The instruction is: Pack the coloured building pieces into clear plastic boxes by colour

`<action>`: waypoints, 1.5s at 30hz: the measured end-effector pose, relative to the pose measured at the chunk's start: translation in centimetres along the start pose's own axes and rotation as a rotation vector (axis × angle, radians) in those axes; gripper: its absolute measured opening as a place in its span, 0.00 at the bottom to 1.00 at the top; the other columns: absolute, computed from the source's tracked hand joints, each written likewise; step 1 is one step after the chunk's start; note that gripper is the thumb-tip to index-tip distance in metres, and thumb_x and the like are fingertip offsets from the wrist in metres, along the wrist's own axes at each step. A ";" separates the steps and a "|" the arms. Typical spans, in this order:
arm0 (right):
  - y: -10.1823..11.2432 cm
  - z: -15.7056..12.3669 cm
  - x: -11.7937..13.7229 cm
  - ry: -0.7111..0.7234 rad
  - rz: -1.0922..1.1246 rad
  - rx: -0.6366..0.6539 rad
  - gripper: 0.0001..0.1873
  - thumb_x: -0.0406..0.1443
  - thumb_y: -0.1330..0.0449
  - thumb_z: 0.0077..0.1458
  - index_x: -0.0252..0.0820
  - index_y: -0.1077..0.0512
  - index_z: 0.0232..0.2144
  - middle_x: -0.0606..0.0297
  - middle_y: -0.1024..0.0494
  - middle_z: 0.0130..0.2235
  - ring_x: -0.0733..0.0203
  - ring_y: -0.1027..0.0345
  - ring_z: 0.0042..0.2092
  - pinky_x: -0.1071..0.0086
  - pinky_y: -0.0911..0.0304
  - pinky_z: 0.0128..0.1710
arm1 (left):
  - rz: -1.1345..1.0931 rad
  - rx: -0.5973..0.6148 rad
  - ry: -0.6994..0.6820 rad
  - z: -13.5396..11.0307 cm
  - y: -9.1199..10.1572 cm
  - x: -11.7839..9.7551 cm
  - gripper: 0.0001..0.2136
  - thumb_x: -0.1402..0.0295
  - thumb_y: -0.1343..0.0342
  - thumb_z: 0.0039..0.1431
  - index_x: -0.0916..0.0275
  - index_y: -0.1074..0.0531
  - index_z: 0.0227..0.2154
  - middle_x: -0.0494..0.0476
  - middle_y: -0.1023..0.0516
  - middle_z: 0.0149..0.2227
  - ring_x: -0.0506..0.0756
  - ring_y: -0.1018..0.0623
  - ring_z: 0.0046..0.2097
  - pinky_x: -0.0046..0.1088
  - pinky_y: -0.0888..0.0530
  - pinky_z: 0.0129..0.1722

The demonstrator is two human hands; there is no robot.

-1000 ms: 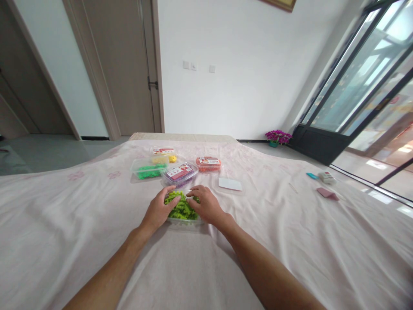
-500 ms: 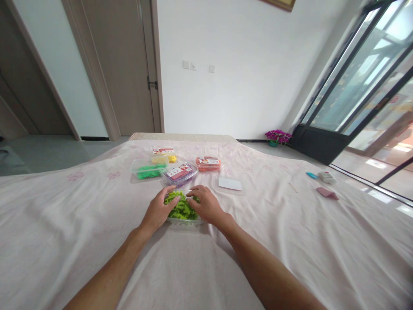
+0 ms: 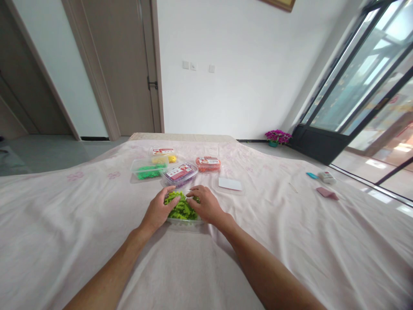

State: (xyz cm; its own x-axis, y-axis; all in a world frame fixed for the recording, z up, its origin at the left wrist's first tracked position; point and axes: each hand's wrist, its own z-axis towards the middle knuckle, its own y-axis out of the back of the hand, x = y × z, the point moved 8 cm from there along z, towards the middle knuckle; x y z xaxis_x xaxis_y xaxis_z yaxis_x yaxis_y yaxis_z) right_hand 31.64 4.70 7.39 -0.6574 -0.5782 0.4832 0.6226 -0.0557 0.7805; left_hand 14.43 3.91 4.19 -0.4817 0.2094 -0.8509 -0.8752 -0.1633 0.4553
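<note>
A clear plastic container (image 3: 184, 222) filled with lime-green plastic pieces (image 3: 181, 209) sits on the cloth in front of me. My left hand (image 3: 162, 206) grips its left side, with the thumb reaching over the pieces. On the right side, my right hand (image 3: 205, 203) is curled over the rim, fingers bent inward above the pieces. Parts of both hands' grip are hidden. Just behind stands a lidded container of purple pieces (image 3: 180, 173). A clear lid with a white label (image 3: 229, 184) lies flat to the right of my right hand.
Farther back are containers with green pieces (image 3: 150, 171), yellow pieces (image 3: 172, 159) and orange-red pieces (image 3: 208, 163). At the far right lie a blue item (image 3: 312, 175), a small white box (image 3: 327, 177) and a dusky pink cloth (image 3: 327, 193). The pale pink tablecloth (image 3: 267, 241) has folds.
</note>
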 end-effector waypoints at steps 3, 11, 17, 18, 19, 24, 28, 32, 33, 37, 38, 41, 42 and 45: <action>0.0 0.0 0.0 0.001 -0.005 0.000 0.10 0.38 0.39 0.59 0.45 0.21 0.42 0.59 0.23 0.47 0.57 0.31 0.49 0.63 0.39 0.52 | -0.017 -0.008 0.002 0.0 0.1 0.0 0.23 0.54 0.44 0.57 0.59 0.30 0.53 0.61 0.24 0.54 0.61 0.25 0.56 0.38 0.33 0.57; 0.0 0.1 0.0 0.000 0.003 0.006 0.09 0.38 0.38 0.59 0.46 0.21 0.41 0.60 0.23 0.47 0.57 0.31 0.49 0.63 0.39 0.51 | 0.003 -0.008 -0.001 0.0 0.0 0.0 0.23 0.54 0.44 0.57 0.59 0.31 0.53 0.60 0.24 0.54 0.60 0.26 0.56 0.38 0.33 0.58; 0.0 0.0 0.1 -0.001 0.019 0.007 0.10 0.38 0.39 0.59 0.44 0.21 0.41 0.59 0.23 0.47 0.57 0.31 0.49 0.63 0.39 0.52 | 0.001 -0.007 0.004 0.0 0.1 -0.1 0.23 0.54 0.44 0.57 0.59 0.31 0.53 0.60 0.24 0.54 0.60 0.25 0.56 0.38 0.32 0.57; 0.1 0.0 0.1 -0.002 0.021 0.005 0.10 0.38 0.39 0.59 0.44 0.21 0.41 0.59 0.23 0.47 0.57 0.31 0.49 0.63 0.39 0.52 | 0.003 -0.003 0.006 0.0 0.0 -0.1 0.23 0.54 0.44 0.57 0.59 0.31 0.53 0.60 0.24 0.55 0.60 0.25 0.56 0.38 0.33 0.57; 0.1 0.0 0.1 -0.004 0.021 0.004 0.10 0.38 0.39 0.59 0.44 0.21 0.41 0.59 0.23 0.47 0.57 0.31 0.49 0.63 0.39 0.52 | 0.005 -0.001 0.008 0.0 0.0 -0.1 0.23 0.54 0.45 0.58 0.59 0.31 0.53 0.60 0.24 0.55 0.60 0.26 0.56 0.38 0.33 0.58; 0.0 0.0 0.1 -0.004 0.017 0.006 0.10 0.38 0.39 0.59 0.45 0.21 0.42 0.59 0.23 0.47 0.57 0.31 0.49 0.62 0.39 0.52 | -0.006 0.002 -0.001 0.0 0.0 -0.1 0.23 0.54 0.45 0.58 0.58 0.31 0.53 0.60 0.25 0.55 0.60 0.26 0.57 0.38 0.33 0.58; -0.1 0.1 0.0 0.001 0.010 0.008 0.10 0.37 0.38 0.58 0.45 0.21 0.42 0.59 0.23 0.48 0.57 0.31 0.49 0.62 0.39 0.52 | -0.017 -0.012 0.006 0.0 0.1 0.1 0.23 0.54 0.43 0.56 0.58 0.30 0.52 0.60 0.24 0.54 0.61 0.26 0.56 0.38 0.34 0.58; -0.1 0.1 0.0 0.010 0.005 0.012 0.10 0.36 0.38 0.58 0.46 0.21 0.43 0.60 0.23 0.48 0.57 0.31 0.49 0.62 0.39 0.52 | -0.041 -0.020 0.012 0.1 0.2 0.0 0.23 0.54 0.42 0.55 0.58 0.29 0.51 0.60 0.23 0.54 0.61 0.25 0.56 0.38 0.33 0.57; -0.1 0.1 0.0 0.012 0.004 0.014 0.10 0.36 0.38 0.58 0.46 0.21 0.43 0.60 0.23 0.48 0.57 0.31 0.49 0.62 0.39 0.52 | -0.039 -0.020 0.011 0.1 0.2 0.0 0.23 0.54 0.42 0.55 0.58 0.29 0.51 0.60 0.23 0.54 0.61 0.25 0.55 0.38 0.33 0.57; 0.0 0.1 0.1 0.013 0.004 0.019 0.10 0.36 0.39 0.58 0.46 0.21 0.42 0.60 0.23 0.47 0.57 0.31 0.49 0.62 0.39 0.52 | -0.018 -0.014 0.007 0.0 0.2 -0.2 0.23 0.54 0.43 0.56 0.59 0.30 0.52 0.59 0.23 0.54 0.60 0.25 0.56 0.38 0.33 0.57; 0.0 0.1 0.2 0.013 0.004 0.019 0.10 0.36 0.39 0.58 0.46 0.21 0.42 0.60 0.23 0.47 0.57 0.31 0.49 0.62 0.39 0.52 | -0.013 -0.011 0.006 0.0 0.2 -0.2 0.22 0.54 0.44 0.56 0.59 0.30 0.52 0.59 0.24 0.54 0.60 0.25 0.56 0.38 0.33 0.57; 0.0 0.0 0.2 0.013 0.002 0.015 0.10 0.35 0.39 0.58 0.46 0.21 0.42 0.60 0.23 0.47 0.57 0.31 0.49 0.62 0.39 0.52 | -0.008 -0.009 0.005 0.0 0.1 -0.2 0.23 0.54 0.44 0.57 0.59 0.30 0.52 0.59 0.24 0.54 0.60 0.25 0.56 0.37 0.33 0.57; 0.0 0.1 0.2 0.012 0.000 0.014 0.10 0.35 0.39 0.58 0.46 0.21 0.42 0.60 0.23 0.47 0.57 0.31 0.49 0.62 0.39 0.52 | -0.008 -0.009 0.007 0.0 0.1 -0.2 0.23 0.54 0.44 0.57 0.59 0.30 0.52 0.59 0.24 0.54 0.60 0.25 0.56 0.37 0.33 0.57; 0.0 0.1 0.2 0.010 -0.007 0.013 0.10 0.34 0.40 0.58 0.46 0.21 0.42 0.60 0.23 0.47 0.57 0.31 0.49 0.62 0.39 0.52 | -0.013 -0.007 0.012 0.0 0.1 0.0 0.23 0.54 0.44 0.57 0.58 0.30 0.53 0.59 0.24 0.54 0.60 0.25 0.56 0.37 0.33 0.57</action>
State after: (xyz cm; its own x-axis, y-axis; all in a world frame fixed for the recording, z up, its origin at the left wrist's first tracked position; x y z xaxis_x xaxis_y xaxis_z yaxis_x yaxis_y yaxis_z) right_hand 31.49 4.68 7.50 -0.6574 -0.5857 0.4741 0.6126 -0.0490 0.7889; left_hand 14.39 3.88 4.26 -0.4698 0.2001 -0.8598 -0.8810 -0.1673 0.4424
